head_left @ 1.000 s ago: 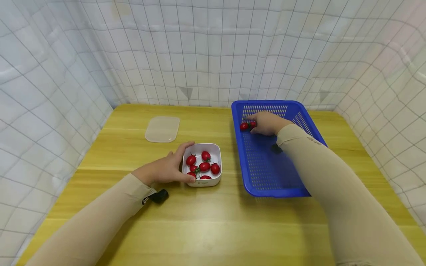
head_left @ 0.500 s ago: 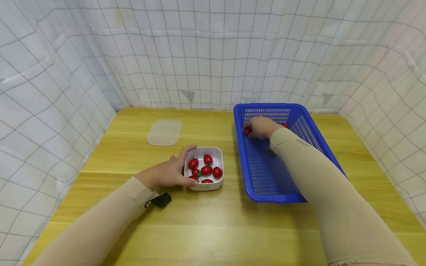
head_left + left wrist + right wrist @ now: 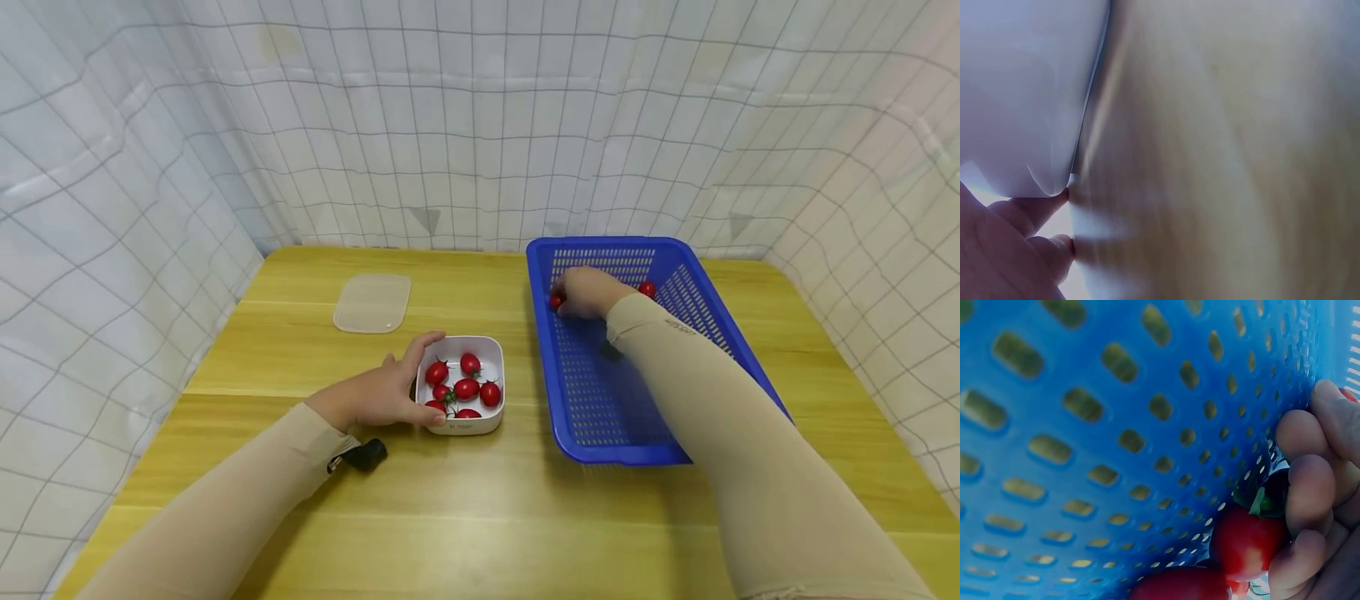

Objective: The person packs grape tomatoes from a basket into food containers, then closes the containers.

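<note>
This looks like a small booth walled with cloth: white fabric [image 3: 480, 158] printed with a dark grid rises behind the wooden desk [image 3: 480, 517] and along its left and right sides, rippled and creased. The blue basket [image 3: 552, 392] and the white box [image 3: 480, 427] of tomatoes [image 3: 467, 389] are kitchen goods, but whether the booth stands in a home, lab or office cannot be told.

A yellow wood-grain tabletop [image 3: 600, 533] extends to six o'clock, reflecting soft light. Creased white grid-lined sheeting [image 3: 480, 108] borders it at nine, twelve and three o'clock; a small grey triangle [image 3: 427, 219] marks the sheeting near eleven.
</note>
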The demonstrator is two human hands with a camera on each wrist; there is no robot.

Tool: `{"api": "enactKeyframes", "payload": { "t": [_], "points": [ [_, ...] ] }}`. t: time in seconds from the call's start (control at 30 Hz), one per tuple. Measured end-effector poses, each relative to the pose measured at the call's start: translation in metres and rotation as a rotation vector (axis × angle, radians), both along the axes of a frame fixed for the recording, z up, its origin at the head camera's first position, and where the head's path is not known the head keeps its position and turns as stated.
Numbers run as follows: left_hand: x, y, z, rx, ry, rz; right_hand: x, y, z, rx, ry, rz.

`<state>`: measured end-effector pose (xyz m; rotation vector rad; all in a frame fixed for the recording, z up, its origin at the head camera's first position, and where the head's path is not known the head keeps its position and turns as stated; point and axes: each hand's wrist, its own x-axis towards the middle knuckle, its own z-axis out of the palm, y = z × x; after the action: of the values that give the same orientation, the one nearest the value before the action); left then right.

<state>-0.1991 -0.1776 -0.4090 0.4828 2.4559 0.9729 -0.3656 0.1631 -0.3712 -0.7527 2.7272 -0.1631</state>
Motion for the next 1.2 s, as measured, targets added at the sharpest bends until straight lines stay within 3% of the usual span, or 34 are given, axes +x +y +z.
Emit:
{"api": "enactKeyframes", "payload": {
  "t": [0.33,0.57,1.2],
  "points": [
    [0.004,-0.001,-0.001,0.016,-0.004,0.002,0.000,-0.002,-0.001,0.035,-0.002,0.043],
    [0.003,0.000,-0.002,0.016,0.014,0.006,0.002,0.001,0.011,-0.043,-0.064,-0.009],
    [0.003,0.001,-0.002,0.046,0.028,-0.007,0.009,0.006,0.020,-0.057,-0.115,-0.016]
  ]
}}
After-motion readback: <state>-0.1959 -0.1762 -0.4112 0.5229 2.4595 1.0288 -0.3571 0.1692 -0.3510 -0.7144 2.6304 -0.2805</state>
